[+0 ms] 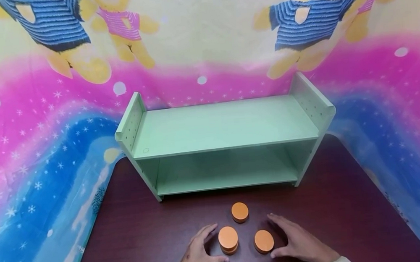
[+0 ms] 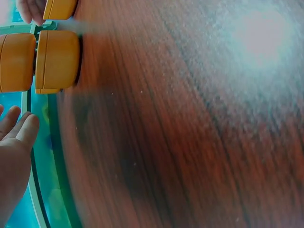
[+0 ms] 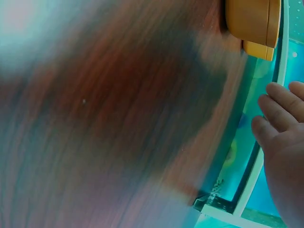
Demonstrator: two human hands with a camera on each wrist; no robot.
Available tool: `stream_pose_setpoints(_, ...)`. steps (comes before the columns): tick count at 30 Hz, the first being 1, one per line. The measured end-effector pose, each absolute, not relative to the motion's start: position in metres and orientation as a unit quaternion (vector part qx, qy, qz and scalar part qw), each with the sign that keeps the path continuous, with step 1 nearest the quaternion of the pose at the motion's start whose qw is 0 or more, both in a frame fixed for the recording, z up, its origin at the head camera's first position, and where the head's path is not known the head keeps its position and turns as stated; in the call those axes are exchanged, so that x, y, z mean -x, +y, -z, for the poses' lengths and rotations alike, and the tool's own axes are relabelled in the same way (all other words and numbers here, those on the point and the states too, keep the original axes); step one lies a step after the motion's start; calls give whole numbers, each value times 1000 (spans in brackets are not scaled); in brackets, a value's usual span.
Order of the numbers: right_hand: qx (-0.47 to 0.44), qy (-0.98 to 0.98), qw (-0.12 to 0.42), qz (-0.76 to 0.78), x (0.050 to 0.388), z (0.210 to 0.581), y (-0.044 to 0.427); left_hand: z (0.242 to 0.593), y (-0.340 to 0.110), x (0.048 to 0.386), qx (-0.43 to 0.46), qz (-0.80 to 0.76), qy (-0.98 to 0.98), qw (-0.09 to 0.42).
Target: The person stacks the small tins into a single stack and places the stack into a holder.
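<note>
Several round orange tins with flat lids are on the dark wooden table. Two of them form a stack beside my left hand, whose thumb and fingers are spread around its left side without gripping it. To the right, a single tin sits close to my right hand, which is also spread and holds nothing. Another single tin lies farther forward, between the hands. In the left wrist view the stacked tins appear sideways near the left hand. The right wrist view shows a tin above the right hand.
A pale green two-tier shelf stands at the back of the table, with raised side panels. Behind and beside the table hangs a colourful cloth printed with bears and snowflakes.
</note>
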State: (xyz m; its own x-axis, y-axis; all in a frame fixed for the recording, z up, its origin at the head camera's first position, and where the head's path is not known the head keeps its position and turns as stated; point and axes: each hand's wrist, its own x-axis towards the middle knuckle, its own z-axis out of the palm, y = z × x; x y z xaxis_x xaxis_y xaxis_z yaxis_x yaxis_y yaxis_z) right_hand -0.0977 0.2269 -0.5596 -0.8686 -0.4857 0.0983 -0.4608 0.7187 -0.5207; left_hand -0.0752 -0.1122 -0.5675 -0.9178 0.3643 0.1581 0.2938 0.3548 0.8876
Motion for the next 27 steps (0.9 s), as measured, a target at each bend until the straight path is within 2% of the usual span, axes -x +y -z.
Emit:
stream_pose_setpoints(6,276,917,16,289,99,565,225,572,-108,77,-190,-578,792,48)
stream_pose_setpoints(15,269,911,66,307,101,566,221,573,-104,78,-163,-594,785,69)
stream_pose_setpoints(27,269,905,80,321,102,571,219,573,-99,80,-140,-609,777,84)
